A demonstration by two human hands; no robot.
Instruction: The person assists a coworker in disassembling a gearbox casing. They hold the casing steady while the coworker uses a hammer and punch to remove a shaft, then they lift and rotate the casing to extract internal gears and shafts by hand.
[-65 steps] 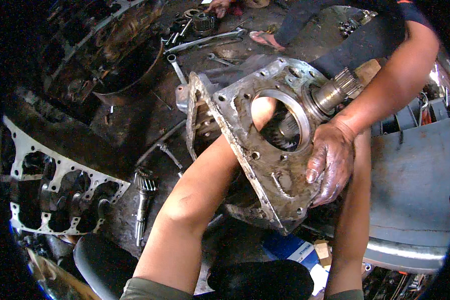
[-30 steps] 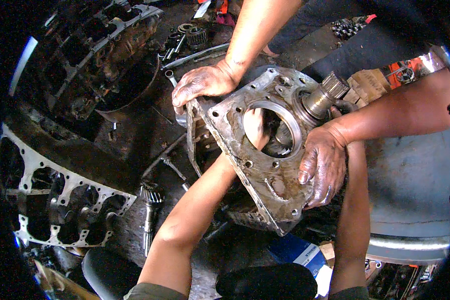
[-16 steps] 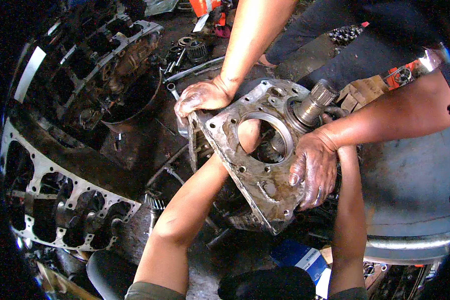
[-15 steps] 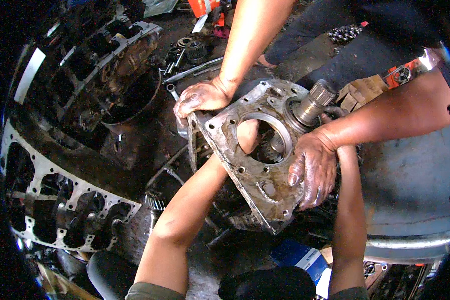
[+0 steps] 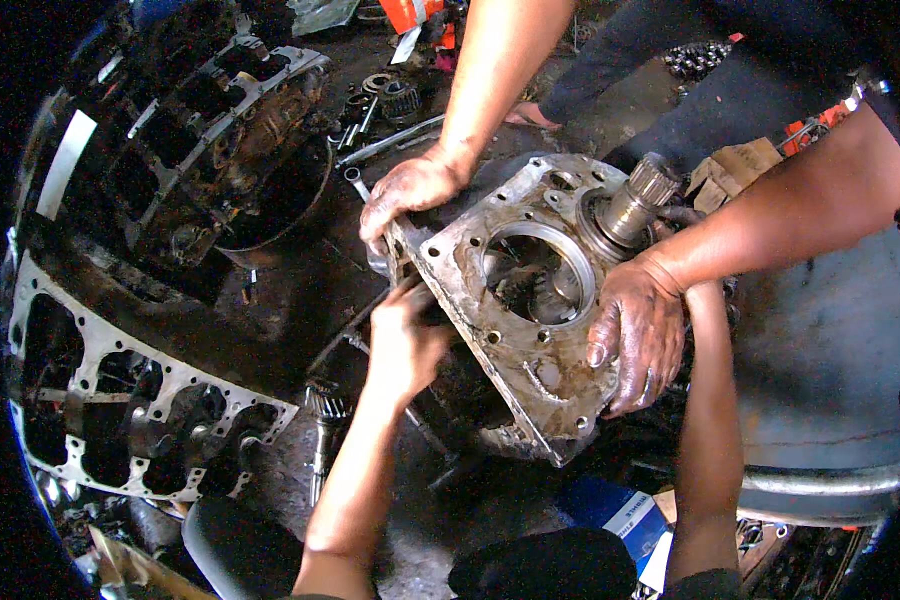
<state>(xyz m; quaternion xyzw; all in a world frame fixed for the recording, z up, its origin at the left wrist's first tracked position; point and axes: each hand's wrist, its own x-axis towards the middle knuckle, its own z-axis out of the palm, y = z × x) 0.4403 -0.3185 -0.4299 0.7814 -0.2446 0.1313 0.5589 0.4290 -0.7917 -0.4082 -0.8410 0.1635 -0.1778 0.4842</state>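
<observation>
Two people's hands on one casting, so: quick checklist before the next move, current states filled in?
1. Co-worker's upper hand and right-side hand on metal housing: ok.
2. Left hand outside the round opening: ok, blurred by the housing's left edge.
3. Right hand's grip: cannot tell, hidden behind co-worker's arm.
4. Splined shaft standing in housing: ok.
5. No loose parts beside left forearm: not ok, geared shaft there.

Dark, grainy toward edges; left hand [image 5: 407, 345] blurred; glare low on grey panel [image 5: 820, 380].
</observation>
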